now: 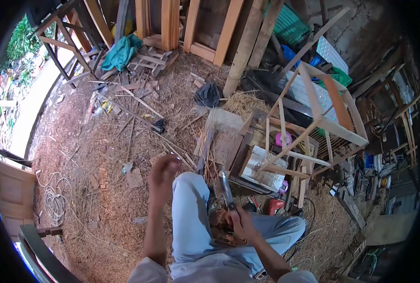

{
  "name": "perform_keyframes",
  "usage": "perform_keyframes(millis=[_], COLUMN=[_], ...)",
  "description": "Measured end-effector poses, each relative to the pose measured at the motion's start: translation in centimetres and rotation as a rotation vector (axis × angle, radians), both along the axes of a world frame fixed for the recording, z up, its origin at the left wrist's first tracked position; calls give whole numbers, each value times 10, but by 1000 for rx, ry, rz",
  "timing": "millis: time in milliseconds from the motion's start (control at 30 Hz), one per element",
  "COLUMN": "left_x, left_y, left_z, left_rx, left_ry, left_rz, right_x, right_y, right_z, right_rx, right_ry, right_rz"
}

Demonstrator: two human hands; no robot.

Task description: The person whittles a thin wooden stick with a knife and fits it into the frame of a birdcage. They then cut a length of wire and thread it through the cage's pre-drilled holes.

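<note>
My right hand [241, 223] is closed round the dark handle of a knife [227, 189]. Its shiny blade points up and away from me, above the gap between my legs. My left hand [164, 170] is raised beside my left knee, its fingers loosely bent and apart, with nothing visible in them. Beyond my knees, thin sticks [205, 147] stand near a flat board [226, 119]. A red tool [275, 206] lies just past my right leg.
A wooden frame [317, 116] stands tilted at the right over a white sheet [263, 168]. Wood shavings [111, 188] cover the floor. Coiled cable [55, 206] lies at the left. Wooden door frames [210, 52], a bamboo pole [242, 56] and a teal cloth [121, 53] are at the back.
</note>
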State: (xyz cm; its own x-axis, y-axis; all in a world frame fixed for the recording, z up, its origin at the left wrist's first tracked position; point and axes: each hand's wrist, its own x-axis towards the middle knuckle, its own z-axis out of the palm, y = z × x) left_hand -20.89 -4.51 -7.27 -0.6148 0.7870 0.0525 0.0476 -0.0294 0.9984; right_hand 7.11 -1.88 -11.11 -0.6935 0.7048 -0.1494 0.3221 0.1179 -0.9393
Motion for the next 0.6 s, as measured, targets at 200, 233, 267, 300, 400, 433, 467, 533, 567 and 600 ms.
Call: perform_keyframes(millis=[200,233,267,300,400,433,467,533,567,600], left_x=[-82,-77,-68,-60,-35,-28,-22,-13,-11,-12], left_y=[59,64,66,70,80,84,92,110,117,123], left_z=[-224,-261,-297,-323,-370,-383,-395,-412,-413,-423], left_rx=[-208,-255,-302,-363,-426,-402,-413,-433,-587,-589], left_ry=[-261,-177,-96,38,259,360,357,437,476,473], left_rz=[12,-25,-60,-143,-264,-292,-297,-154,-183,-185], right_x=[-99,-110,-117,-124,-120,-118,-116,-113,-113,-116], right_y=[64,68,71,68,60,68,71,72,71,71], right_z=[-120,-144,-166,-178,-261,-265,-278,-312,-326,-334], right_rx=[212,182,154,34,132,-7,-19,-105,-109,-83], right_ry=[-16,-94,-174,-139,-316,-300,-303,-332,-333,-295], right_rz=[-145,-183,-219,-306,-351,-297,-298,-303,-305,-314])
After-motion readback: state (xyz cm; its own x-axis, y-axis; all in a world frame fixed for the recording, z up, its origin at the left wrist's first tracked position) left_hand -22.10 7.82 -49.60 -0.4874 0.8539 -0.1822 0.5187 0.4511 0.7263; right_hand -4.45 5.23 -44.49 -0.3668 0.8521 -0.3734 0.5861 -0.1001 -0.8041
